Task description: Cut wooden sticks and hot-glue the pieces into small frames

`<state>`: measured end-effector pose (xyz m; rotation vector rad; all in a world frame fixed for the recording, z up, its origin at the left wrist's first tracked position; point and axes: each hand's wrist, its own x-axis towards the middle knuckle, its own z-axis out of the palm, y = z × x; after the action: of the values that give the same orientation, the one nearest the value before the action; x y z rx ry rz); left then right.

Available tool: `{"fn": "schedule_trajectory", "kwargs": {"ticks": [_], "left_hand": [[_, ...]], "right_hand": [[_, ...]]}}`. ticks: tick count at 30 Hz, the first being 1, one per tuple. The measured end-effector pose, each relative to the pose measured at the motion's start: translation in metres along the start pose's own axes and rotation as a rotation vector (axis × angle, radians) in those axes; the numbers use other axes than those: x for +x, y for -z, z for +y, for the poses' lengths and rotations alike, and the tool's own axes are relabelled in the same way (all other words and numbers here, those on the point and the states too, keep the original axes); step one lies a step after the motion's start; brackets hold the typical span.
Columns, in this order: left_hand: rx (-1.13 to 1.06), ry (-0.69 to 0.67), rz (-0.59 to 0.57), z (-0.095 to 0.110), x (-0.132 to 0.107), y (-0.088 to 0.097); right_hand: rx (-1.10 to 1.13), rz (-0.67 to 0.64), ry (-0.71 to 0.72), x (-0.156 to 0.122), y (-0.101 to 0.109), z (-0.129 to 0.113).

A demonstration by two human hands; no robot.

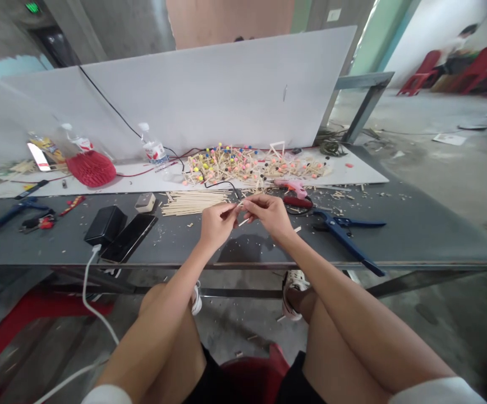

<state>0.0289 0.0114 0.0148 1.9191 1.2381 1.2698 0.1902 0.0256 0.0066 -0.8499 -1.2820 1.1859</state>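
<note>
In the head view my left hand [218, 224] and my right hand [272, 215] meet above the front of the grey table. Both have their thumbs and fingers pinched on short pale wooden sticks [243, 222]; how the pieces join between the fingertips is too small to make out. Just behind my left hand lies a row of long thin wooden sticks [193, 203]. Beyond my hands spreads a heap of short sticks with coloured balls [230, 164]. A pink glue gun [294, 187], a red-handled tool [297, 202] and blue-handled cutters [344, 231] lie to the right.
To the left are a black phone [129, 240], a black power adapter [105, 224] with a white cable, and a small beige box [145, 202]. Further back stand a plastic bottle [153, 148] and a red pleated object [91, 168]. A white board [226, 95] rises behind the table.
</note>
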Motion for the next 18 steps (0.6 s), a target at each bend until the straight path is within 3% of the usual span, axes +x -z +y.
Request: {"fn": "schedule_trajectory", "kwargs": {"ticks": [7, 13, 15, 18], "left_hand": [[-0.121, 0.029, -0.089, -0.002, 0.0, -0.004], [-0.13, 0.004, -0.067, -0.002, 0.0, -0.003], [-0.15, 0.021, -0.048, -0.003, 0.001, -0.004], [-0.196, 0.049, -0.021, -0.005, 0.0, -0.004]], "right_hand": [[-0.023, -0.091, -0.045, 0.002, 0.004, -0.003], [0.06, -0.143, -0.112, 0.006, 0.012, -0.012], [-0.018, -0.005, -0.098, 0.014, 0.029, -0.013], [-0.458, 0.445, -0.059, 0.029, 0.077, -0.011]]}}
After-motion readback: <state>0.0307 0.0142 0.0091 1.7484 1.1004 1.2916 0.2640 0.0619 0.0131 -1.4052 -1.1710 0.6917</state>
